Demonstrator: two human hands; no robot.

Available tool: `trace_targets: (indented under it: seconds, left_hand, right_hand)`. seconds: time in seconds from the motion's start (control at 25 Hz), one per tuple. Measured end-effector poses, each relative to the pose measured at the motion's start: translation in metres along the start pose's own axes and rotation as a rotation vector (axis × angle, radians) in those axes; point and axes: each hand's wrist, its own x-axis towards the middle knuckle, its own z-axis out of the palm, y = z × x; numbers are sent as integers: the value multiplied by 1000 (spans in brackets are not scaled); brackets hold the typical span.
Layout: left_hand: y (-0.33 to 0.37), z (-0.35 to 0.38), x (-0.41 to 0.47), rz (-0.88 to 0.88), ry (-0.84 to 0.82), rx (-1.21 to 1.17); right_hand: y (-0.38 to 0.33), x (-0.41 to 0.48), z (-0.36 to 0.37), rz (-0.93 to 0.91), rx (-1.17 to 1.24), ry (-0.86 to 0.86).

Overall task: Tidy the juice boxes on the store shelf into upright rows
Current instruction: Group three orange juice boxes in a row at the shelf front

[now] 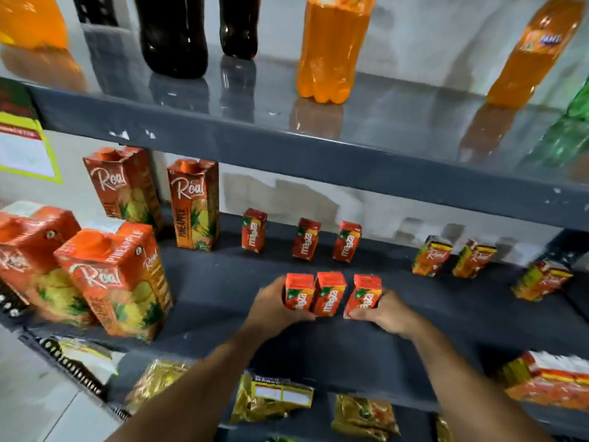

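Three small red Maaza juice boxes stand upright in a front row on the dark middle shelf (pixel 223 291). My left hand (pixel 271 306) grips the left box (pixel 299 290), which touches the middle box (pixel 330 293). A small gap away, the right box (pixel 366 295) is held by my right hand (pixel 387 312). Behind them three more Maaza boxes (pixel 306 239) stand upright in a spaced back row. Small Real boxes (pixel 432 255) stand to the right, one (pixel 541 279) leaning at the far right.
Large Real pineapple cartons (pixel 111 279) crowd the shelf's left side, two more (pixel 194 202) at the back. Soda bottles (pixel 331 46) stand on the upper shelf. Snack packets (pixel 271 397) and a carton pack (pixel 548 382) lie on the shelf below.
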Motion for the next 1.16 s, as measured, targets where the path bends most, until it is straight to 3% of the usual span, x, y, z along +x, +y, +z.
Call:
trace_targets:
  seconds: [0.16, 0.4, 0.56, 0.76, 1.16]
  left_hand:
    - [-2, 4, 8, -44, -68, -52]
    - [0, -6, 14, -83, -196, -72]
    - [4, -18, -13, -53, -308, -87]
    - [0, -27, -63, -112, -265, -57]
    - [-2, -27, -58, -111, -258, 67]
  right_hand:
    - [-8, 5, 21, -13, 6, -70]
    - [2, -12, 37, 38, -36, 58]
    - [3, -45, 56, -23, 4, 105]
    - [12, -73, 86, -20, -1, 138]
    - [12, -73, 87, -29, -12, 118]
